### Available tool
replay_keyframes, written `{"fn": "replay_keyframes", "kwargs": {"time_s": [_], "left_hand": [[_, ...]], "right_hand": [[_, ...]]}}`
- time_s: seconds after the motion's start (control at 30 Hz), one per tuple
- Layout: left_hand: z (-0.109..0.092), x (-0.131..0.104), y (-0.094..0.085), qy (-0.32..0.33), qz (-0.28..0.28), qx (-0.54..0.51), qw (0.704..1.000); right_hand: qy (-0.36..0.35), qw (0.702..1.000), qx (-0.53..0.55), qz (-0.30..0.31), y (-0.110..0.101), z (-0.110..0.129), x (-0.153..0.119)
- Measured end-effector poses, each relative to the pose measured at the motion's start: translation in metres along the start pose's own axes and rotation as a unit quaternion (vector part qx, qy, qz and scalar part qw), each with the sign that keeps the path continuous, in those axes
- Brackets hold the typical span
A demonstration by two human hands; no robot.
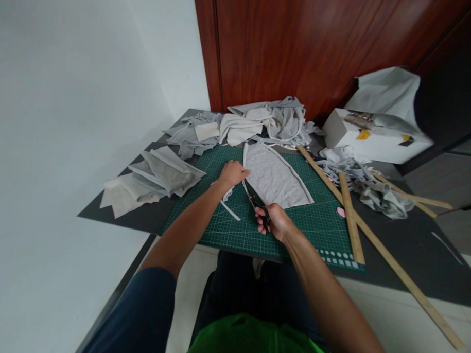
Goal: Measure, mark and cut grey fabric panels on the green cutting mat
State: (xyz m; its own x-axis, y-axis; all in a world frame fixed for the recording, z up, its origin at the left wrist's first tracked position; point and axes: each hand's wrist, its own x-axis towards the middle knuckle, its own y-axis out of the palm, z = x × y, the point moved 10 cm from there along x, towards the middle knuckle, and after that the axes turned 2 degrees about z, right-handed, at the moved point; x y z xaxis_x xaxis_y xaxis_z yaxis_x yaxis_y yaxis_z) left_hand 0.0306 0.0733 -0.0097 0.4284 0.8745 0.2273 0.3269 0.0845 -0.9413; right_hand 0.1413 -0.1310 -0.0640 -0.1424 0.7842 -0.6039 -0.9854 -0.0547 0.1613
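Note:
A light grey piece of fabric (276, 173) with pale rolled edges lies on the green cutting mat (195, 216). At its left edge my left hand (233, 172) is closed in a pinch, holding the fabric's border. My right hand (275, 221) grips black-handled scissors (254, 196) from the near side. Their blades point away from me and reach the fabric's left edge close to my left fingertips; how far the blades are apart is hard to see. Below my left hand lies a narrow white trimmed strip (230, 211), partly hidden by the hand.
Folded grey fabric (162, 171) lies at the left. Piled cloth (245, 123) lines the back. Wooden rulers (402, 275) cross at the right, one past the table's front edge. Scraps (347, 167) and a white box (360, 139) stand beyond them. A white wall (87, 89) borders the left.

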Motion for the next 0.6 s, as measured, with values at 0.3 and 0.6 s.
{"fn": "replay_keyframes", "kwargs": {"time_s": [0.3,0.6], "left_hand": [[0.004,0.004,-0.005,0.047,0.001,-0.048,0.998],[0.017,-0.014,-0.009,0.032,-0.026,-0.092,0.995]], "right_hand": [[-0.005,1.0,0.0,0.024,-0.002,0.0,0.001],[0.002,1.0,-0.001,0.028,-0.003,0.001,-0.002]]}}
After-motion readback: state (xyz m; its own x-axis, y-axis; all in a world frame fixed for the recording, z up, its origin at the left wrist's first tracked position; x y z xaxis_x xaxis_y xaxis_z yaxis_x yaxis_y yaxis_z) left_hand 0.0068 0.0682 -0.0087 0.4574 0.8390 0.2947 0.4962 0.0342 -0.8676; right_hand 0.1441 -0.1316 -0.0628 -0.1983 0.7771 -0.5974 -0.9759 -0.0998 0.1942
